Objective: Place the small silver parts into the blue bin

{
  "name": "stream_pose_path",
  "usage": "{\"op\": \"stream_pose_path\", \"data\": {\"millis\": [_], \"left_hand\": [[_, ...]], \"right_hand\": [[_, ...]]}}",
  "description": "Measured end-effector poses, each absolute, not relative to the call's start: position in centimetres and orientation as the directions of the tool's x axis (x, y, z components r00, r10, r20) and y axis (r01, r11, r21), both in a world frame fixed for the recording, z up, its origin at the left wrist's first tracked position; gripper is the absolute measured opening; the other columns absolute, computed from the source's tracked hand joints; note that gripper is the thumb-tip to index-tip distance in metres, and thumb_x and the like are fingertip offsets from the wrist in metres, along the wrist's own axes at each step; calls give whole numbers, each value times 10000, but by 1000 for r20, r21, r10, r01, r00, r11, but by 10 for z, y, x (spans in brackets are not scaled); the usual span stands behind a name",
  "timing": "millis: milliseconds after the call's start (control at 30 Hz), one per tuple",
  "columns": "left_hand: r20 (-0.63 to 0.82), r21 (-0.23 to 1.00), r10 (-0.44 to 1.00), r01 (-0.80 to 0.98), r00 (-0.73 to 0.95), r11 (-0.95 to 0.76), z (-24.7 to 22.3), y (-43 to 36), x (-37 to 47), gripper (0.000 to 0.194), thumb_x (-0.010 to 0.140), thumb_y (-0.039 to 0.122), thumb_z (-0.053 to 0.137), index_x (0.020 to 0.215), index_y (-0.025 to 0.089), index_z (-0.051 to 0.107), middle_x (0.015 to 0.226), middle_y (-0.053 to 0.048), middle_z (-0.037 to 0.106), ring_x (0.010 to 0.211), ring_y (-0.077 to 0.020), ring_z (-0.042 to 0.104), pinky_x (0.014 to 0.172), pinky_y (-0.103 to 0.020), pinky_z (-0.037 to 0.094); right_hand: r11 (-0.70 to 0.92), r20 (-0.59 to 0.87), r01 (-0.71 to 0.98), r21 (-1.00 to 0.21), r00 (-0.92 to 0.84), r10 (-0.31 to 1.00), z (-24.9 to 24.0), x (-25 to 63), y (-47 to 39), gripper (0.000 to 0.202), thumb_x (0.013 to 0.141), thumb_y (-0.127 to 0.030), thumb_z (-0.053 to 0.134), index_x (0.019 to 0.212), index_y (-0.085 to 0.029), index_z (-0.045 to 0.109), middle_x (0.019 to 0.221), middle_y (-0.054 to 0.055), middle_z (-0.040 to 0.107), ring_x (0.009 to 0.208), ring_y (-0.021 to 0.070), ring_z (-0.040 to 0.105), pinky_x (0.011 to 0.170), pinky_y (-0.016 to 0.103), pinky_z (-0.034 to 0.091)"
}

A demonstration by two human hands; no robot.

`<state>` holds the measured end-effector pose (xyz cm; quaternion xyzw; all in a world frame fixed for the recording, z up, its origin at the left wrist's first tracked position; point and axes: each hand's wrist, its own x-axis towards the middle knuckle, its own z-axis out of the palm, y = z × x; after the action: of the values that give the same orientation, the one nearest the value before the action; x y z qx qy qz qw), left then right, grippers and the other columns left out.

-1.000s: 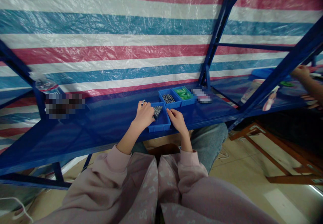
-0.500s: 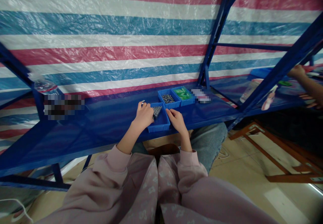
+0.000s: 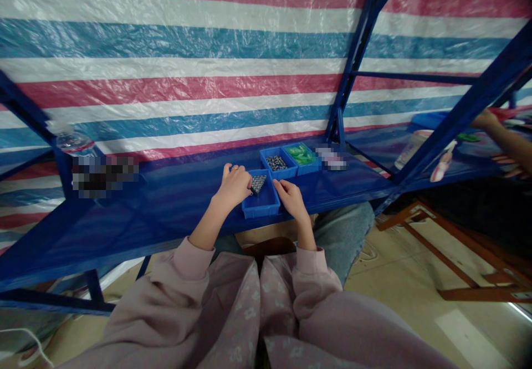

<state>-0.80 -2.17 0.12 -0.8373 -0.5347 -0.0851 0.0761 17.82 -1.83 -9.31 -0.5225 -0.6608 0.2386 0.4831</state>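
The near blue bin [image 3: 261, 209] stands at the front of the blue shelf, with a cluster of small grey metal parts [image 3: 258, 184] in its far half. My left hand [image 3: 236, 185] lies over the bin's left side with its fingers curled beside the metal parts. Whatever those fingers hold is too small or hidden to name. At the right wall of the bin, my right hand [image 3: 291, 197] is closed with thumb and fingers on the rim.
Behind it sit a blue bin of metal screw-like pieces [image 3: 276, 163] and a bin of green pieces [image 3: 300, 154]. A plastic bottle [image 3: 77, 142] stands left beside a blurred dark item. Blue frame posts [image 3: 338, 108] rise at right, where another person's hand [image 3: 488, 122] shows.
My left hand has shifted slightly and turned; the small pale piece that stuck up from its fingers no longer shows. My right hand and the bins stay put.
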Motion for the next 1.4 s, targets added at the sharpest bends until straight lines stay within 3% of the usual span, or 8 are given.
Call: {"op": "stream_pose_path", "data": {"millis": [233, 667, 933, 1033, 1167, 1400], "left_hand": [[271, -34, 881, 918, 389, -395, -4, -11, -13, 45, 744, 227, 650, 753, 201, 685, 929, -90, 612, 994, -275, 539, 1021, -500, 272], [237, 106, 888, 898, 395, -427, -2, -9, -22, 104, 758, 289, 640, 826, 221, 680, 972, -60, 593, 1030, -253, 531, 1007, -472, 231], [304, 388, 948, 896, 99, -218, -22, 37, -49, 307, 855, 294, 497, 1152, 245, 559, 1229, -69, 579, 1138, -241, 529, 972, -427, 321], [293, 394, 956, 913, -15, -107, -44, 54, -52, 378, 858, 197, 450, 1222, 242, 540, 1344, -88, 533, 1236, -252, 484, 996, -435, 323], [230, 347, 973, 931, 31, -112, -69, 58, -46, 403, 866, 162, 426, 1244, 223, 550, 1358, -96, 542, 1242, -253, 490, 1019, -471, 297], [285, 299, 959, 949, 9, -98, -75, 52, -45, 306, 880, 197, 455, 1140, 216, 617, 1243, -110, 620, 1172, -262, 534, 1027, -498, 252]], "right_hand": [[338, 391, 460, -821, 22, 920, -93, 178, -18, 497, 889, -601, 399, 592, -204, 359, 543, -41, 378, 551, 112, 372, 538, 251, 260], [333, 382, 450, -828, 18, 924, -92, 178, -19, 491, 890, -595, 403, 597, -202, 363, 552, -39, 381, 558, 113, 376, 545, 250, 262], [335, 383, 451, -827, 17, 924, -92, 179, -19, 488, 893, -575, 413, 589, -197, 361, 547, -42, 368, 557, 109, 376, 548, 250, 254], [340, 390, 451, -825, 19, 921, -92, 179, -19, 492, 894, -576, 413, 587, -196, 364, 551, -43, 362, 560, 107, 373, 551, 250, 254], [343, 391, 448, -826, 15, 920, -93, 179, -19, 488, 895, -578, 416, 595, -196, 370, 558, -43, 369, 564, 108, 378, 557, 251, 260], [353, 399, 439, -826, 12, 917, -94, 179, -18, 486, 897, -571, 423, 594, -196, 362, 553, -43, 365, 560, 108, 380, 547, 252, 253]]}}
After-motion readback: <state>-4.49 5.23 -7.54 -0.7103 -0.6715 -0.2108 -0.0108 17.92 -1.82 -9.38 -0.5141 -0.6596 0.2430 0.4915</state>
